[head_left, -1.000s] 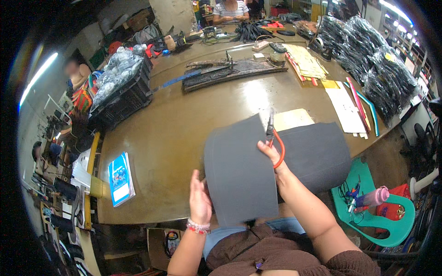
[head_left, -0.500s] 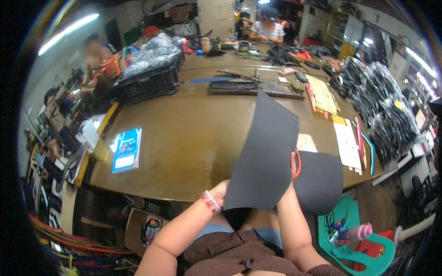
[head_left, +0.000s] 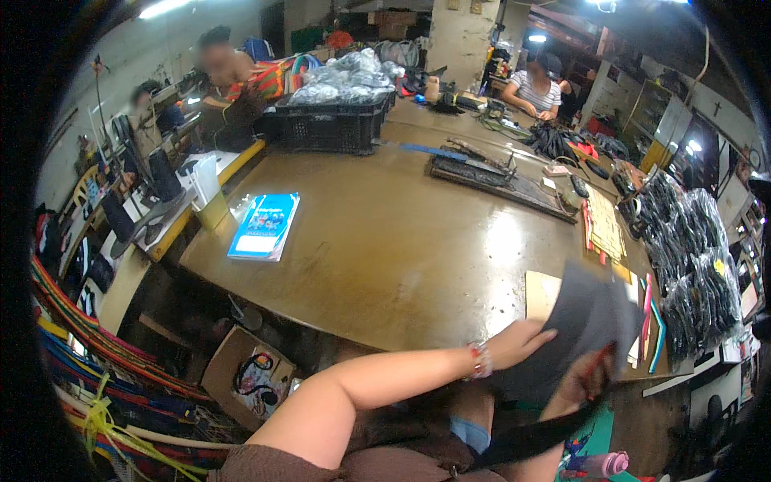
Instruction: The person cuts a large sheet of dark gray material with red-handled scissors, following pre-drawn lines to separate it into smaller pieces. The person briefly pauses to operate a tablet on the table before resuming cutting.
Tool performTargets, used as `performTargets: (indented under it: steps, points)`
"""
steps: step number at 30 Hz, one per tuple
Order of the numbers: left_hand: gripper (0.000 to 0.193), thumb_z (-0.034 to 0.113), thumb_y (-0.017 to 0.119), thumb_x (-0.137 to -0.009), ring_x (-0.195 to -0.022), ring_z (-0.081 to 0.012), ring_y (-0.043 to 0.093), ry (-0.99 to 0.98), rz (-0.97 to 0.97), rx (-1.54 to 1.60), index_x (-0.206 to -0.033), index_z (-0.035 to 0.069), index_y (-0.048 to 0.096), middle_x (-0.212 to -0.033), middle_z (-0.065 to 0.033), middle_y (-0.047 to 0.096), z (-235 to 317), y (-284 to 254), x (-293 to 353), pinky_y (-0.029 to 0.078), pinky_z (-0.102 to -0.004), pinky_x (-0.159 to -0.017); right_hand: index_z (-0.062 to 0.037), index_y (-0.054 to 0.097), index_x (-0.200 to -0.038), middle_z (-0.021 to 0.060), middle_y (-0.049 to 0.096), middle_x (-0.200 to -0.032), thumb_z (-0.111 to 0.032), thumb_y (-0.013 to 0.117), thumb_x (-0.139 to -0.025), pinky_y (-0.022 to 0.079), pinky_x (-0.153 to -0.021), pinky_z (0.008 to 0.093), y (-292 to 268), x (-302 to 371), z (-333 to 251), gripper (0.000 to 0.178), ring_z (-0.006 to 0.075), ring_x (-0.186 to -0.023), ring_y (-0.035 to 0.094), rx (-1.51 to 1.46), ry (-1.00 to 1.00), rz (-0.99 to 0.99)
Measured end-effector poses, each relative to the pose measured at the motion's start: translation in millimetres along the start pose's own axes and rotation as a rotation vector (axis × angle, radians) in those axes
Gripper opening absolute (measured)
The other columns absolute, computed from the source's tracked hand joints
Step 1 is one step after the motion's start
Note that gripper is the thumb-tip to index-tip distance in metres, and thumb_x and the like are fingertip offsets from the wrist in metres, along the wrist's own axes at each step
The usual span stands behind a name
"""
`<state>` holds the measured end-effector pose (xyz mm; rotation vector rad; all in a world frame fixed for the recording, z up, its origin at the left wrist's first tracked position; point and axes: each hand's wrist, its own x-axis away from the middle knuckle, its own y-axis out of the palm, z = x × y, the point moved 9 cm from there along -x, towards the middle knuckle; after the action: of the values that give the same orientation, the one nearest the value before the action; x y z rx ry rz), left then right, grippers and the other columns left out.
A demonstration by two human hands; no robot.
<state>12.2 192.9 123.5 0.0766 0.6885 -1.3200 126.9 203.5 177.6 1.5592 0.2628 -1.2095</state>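
A thin, flexible black sheet [head_left: 582,313] is bent and blurred by motion at the right front of the table. My left hand [head_left: 518,344], with a beaded bracelet at its wrist, is closed on the sheet's left edge, fingertips lying over it. My right hand [head_left: 582,377] is shaded by the sheet and closed at its lower part. An orange-red loop handle [head_left: 601,361] shows at those fingers; the rest of that tool is hidden. A dark flap of sheet [head_left: 546,434] hangs below, across my right forearm. A pale card [head_left: 541,294] lies beside the sheet.
On the brown table [head_left: 361,265] lie a blue booklet [head_left: 265,227], a dark metal-edged strip [head_left: 502,186] and yellowish paper pieces [head_left: 604,225]. A black crate [head_left: 329,128] holds plastic-wrapped goods. Black bagged items [head_left: 691,265] are piled at right. A pink bottle [head_left: 598,464] is low right. Other people sit beyond.
My view has turned, and both hands with the black sheet have shifted right. The sheet has gone from raised upright to lower and bent. My left hand has moved farther up its edge.
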Motion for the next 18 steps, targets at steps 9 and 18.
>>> performTargets:
  steps: [9, 18]
  points:
    - [0.053, 0.047, 0.045, -0.086, -0.048, -0.0123, 0.029, 0.168, 0.932, 0.018, -0.052, 0.007, 0.033, -0.047, -0.003, 0.032, 56.2, -235.2, -74.2, 0.028, -0.0323, -0.044, -0.0069, 0.045, -0.105, 0.0039, 0.051, -0.078, -0.021, 0.038, -0.09, 0.04, -0.054, 0.0214, 61.2, 16.7, -69.1, 0.022, 0.0103, -0.057, 0.047, 0.642, -0.137, 0.076]
    - [0.06, 0.045, 0.036, -0.089, -0.104, -0.0306, 0.049, -0.037, 1.838, -0.049, -0.113, -0.009, 0.045, -0.114, -0.0234, 0.049, -56.5, -454.7, 148.7, 0.039, -0.0388, -0.086, -0.0031, 0.041, -0.112, 0.0041, 0.048, -0.092, -0.021, 0.045, -0.087, 0.036, -0.066, 0.025, 0.2, 39.2, -124.1, 0.031, 0.0117, -0.071, 0.044, 1.294, -0.407, 0.565]
